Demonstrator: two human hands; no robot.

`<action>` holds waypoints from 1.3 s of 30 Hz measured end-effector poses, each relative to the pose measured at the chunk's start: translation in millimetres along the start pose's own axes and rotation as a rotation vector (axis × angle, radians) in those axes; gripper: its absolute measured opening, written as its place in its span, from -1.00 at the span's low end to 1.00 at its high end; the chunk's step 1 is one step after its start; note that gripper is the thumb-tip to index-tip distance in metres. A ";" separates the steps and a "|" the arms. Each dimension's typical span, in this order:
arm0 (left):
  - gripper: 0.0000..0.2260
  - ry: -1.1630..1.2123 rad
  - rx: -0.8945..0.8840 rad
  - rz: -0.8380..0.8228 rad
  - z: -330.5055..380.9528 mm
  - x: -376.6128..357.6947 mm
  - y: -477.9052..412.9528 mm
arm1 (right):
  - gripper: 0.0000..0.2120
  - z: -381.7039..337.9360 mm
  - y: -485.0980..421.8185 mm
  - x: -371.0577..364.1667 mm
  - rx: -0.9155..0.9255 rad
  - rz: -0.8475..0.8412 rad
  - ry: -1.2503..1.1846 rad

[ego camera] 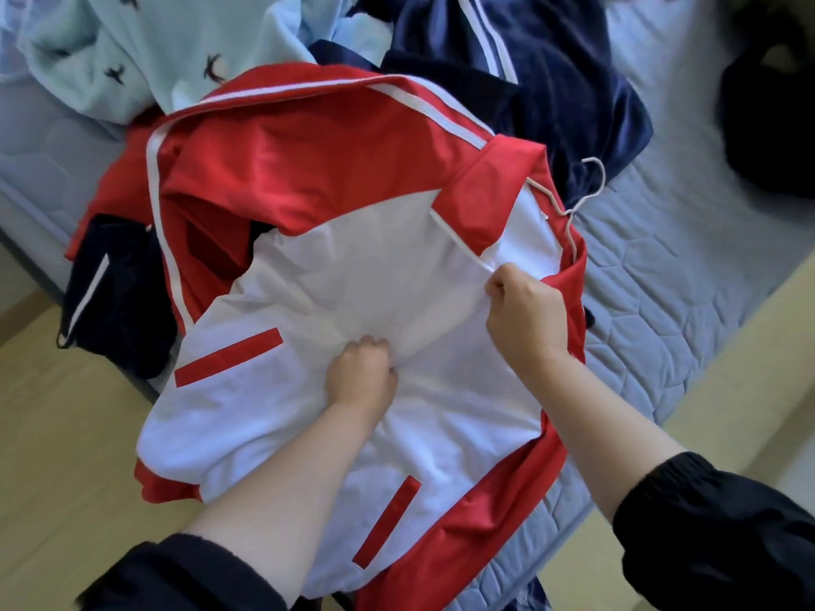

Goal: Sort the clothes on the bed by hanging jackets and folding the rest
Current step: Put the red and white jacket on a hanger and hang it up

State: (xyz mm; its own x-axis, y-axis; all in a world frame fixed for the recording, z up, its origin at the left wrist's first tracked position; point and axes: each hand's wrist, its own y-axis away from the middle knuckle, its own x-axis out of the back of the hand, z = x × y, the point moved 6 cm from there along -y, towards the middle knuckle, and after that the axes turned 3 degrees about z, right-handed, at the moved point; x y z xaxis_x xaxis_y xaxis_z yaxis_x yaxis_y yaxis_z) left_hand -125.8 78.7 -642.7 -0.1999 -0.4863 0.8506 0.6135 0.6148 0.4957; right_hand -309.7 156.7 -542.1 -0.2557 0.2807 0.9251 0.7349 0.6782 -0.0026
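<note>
A red and white jacket [335, 205] lies spread over the corner of the bed [661, 275], front side up. A white wire hanger [577, 200] sticks out at its collar, hook toward the right. My left hand [364, 374] is clenched on the white front fabric near the middle. My right hand [522, 313] pinches the front edge by the zip, just below the collar. Behind the jacket lie a navy velvet garment with white stripes [551, 72] and a pale mint garment with small dark prints [132, 50].
A dark navy piece with a white stripe [110, 297] hangs off the bed's left edge. A black item [767, 112] sits at the far right on the mattress. Light wooden floor [66, 456] shows on the left and lower right.
</note>
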 end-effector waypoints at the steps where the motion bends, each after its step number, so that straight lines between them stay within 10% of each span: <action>1: -0.77 0.022 -0.062 0.065 19.1 11.9 -4.3 | -0.92 -1.6 2.4 3.0 -0.003 0.001 -0.021; 19: -0.76 -0.106 -0.197 0.091 66.2 35.1 -33.7 | -0.89 57.9 -68.4 51.7 -0.144 0.019 0.191; 26: -0.69 -0.053 -0.188 0.058 76.1 48.3 -42.5 | -0.85 62.7 -56.2 35.7 -0.259 0.082 -0.238; 32: -0.71 0.012 -0.318 0.203 105.4 84.9 -58.6 | -0.53 135.5 -44.2 -1.0 -0.924 -0.023 -0.473; 35: -0.75 0.013 -0.355 0.259 112.6 98.7 -60.9 | -0.71 139.5 -36.4 -21.6 -1.014 -0.205 -0.792; 39: -0.88 0.142 -0.428 0.414 120.7 124.8 -51.3 | -0.85 135.8 -39.2 3.2 -0.921 0.010 -0.847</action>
State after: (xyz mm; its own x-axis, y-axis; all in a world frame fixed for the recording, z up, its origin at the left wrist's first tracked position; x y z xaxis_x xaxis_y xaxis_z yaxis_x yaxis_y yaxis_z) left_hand -274.4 61.4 -540.9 0.2065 -0.3559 0.9114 0.8766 0.4811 -0.0108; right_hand -424.6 223.3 -590.6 -0.3198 0.8630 0.3912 0.8179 0.0429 0.5738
